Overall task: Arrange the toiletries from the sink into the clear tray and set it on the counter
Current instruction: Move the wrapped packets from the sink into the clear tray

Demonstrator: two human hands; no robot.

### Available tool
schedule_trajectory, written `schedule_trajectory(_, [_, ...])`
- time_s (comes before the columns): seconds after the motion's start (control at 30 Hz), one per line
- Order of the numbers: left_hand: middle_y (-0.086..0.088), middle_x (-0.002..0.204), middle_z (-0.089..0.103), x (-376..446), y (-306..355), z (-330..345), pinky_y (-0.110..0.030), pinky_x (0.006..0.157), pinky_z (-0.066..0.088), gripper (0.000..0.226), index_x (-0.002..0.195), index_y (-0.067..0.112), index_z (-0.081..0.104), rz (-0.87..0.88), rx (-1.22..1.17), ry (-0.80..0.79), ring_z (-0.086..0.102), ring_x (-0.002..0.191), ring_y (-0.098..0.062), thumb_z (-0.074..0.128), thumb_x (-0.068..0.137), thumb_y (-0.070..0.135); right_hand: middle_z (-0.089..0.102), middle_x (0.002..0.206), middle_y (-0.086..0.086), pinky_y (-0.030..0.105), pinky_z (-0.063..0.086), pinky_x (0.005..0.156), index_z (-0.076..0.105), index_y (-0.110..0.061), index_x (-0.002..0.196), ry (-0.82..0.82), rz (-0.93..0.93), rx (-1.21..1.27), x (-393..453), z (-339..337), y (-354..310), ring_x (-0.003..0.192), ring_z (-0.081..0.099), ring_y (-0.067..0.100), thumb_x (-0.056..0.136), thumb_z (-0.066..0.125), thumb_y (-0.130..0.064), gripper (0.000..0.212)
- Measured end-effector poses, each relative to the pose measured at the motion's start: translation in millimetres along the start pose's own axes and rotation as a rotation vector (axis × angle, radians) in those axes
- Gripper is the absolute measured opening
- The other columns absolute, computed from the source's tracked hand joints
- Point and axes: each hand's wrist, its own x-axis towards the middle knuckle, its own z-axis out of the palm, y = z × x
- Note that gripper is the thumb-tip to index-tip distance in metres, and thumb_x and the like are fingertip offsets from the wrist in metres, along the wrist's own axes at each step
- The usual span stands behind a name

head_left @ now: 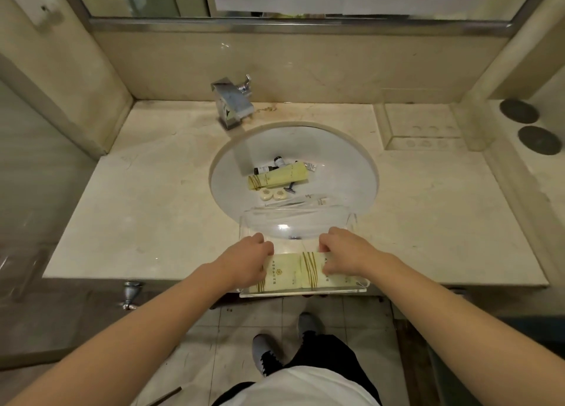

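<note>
A clear tray (298, 219) rests across the front rim of the white sink (351, 167) and the counter edge. Pale yellow packets (293, 272) lie in its near half. My left hand (252, 257) presses on the packets' left end and my right hand (344, 251) on the right end, fingers curled over them. In the sink bowl lie a yellow tube (279, 176), two small dark bottles (272, 167), two round soaps (272, 194), a razor (290, 190), a small white sachet (311, 167) and clear-wrapped items (301, 202).
A chrome faucet (234, 101) stands behind the sink on the beige marble counter (146, 203). A recessed ledge (423, 127) and two dark round discs (529, 127) lie at the right. A mirror and walls enclose the back and sides. My shoes stand on the tiled floor below.
</note>
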Motion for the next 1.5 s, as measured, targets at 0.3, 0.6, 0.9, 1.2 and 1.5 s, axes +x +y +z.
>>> schedule_trajectory(0.3, [-0.008, 0.116, 0.050, 6.7, -3.7, 4.9, -0.038, 0.086, 0.048, 0.044, 0.129, 0.014, 0.049, 0.102, 0.096, 0.000, 0.049, 0.102, -0.025, 0.055, 0.086, 0.020, 0.053, 0.110, -0.002, 0.032, 0.048, 0.079, 0.052, -0.025, 0.110, 0.042, -0.062, -0.130, 3.4, -0.2, 1.7, 0.096, 0.050, 0.017, 0.071, 0.073, -0.040, 0.047])
schedule_trajectory(0.6, [0.005, 0.113, 0.049, 28.6, -9.1, -29.0, -0.022, 0.088, 0.043, 0.039, 0.124, 0.020, 0.053, -0.074, -0.404, 0.397, 0.048, 0.098, -0.008, 0.057, 0.085, 0.014, 0.060, 0.081, -0.004, 0.032, 0.050, 0.068, 0.057, -0.018, 0.082, 0.218, -0.068, 0.244, 21.1, -29.8, 0.3, 0.074, 0.057, 0.016, 0.084, 0.061, -0.031, 0.014])
schedule_trajectory(0.9, [-0.009, 0.109, 0.058, 79.5, -55.2, -50.5, -0.028, 0.082, 0.043, 0.028, 0.115, 0.009, 0.060, -0.488, -0.808, 0.405, 0.054, 0.092, -0.019, 0.060, 0.087, 0.013, 0.056, 0.067, -0.007, 0.022, 0.039, 0.056, 0.057, -0.014, 0.077, 0.373, 0.081, 0.581, 68.1, -61.7, 10.7, 0.060, 0.049, 0.009, 0.087, 0.058, -0.017, 0.011])
schedule_trajectory(1.2, [-0.006, 0.114, 0.055, 135.1, -93.2, -50.1, -0.040, 0.093, 0.051, 0.044, 0.128, 0.007, 0.050, -0.740, -1.116, 0.314, 0.056, 0.085, -0.019, 0.063, 0.088, 0.021, 0.064, 0.083, 0.001, 0.030, 0.049, 0.071, 0.059, -0.018, 0.082, 0.227, 0.269, 0.659, 152.6, -65.8, 35.9, 0.079, 0.061, 0.021, 0.085, 0.059, -0.019, 0.003])
schedule_trajectory(1.5, [-0.012, 0.145, 0.041, 199.5, -117.4, -43.3, -0.045, 0.102, 0.047, 0.067, 0.143, 0.009, 0.033, -0.738, -1.128, 0.200, 0.058, 0.101, -0.025, 0.064, 0.087, 0.030, 0.058, 0.096, 0.001, 0.037, 0.048, 0.085, 0.045, -0.014, 0.134, 0.072, 0.351, 0.722, 230.6, -49.7, 50.6, 0.087, 0.059, 0.023, 0.088, 0.058, -0.022, 0.048])
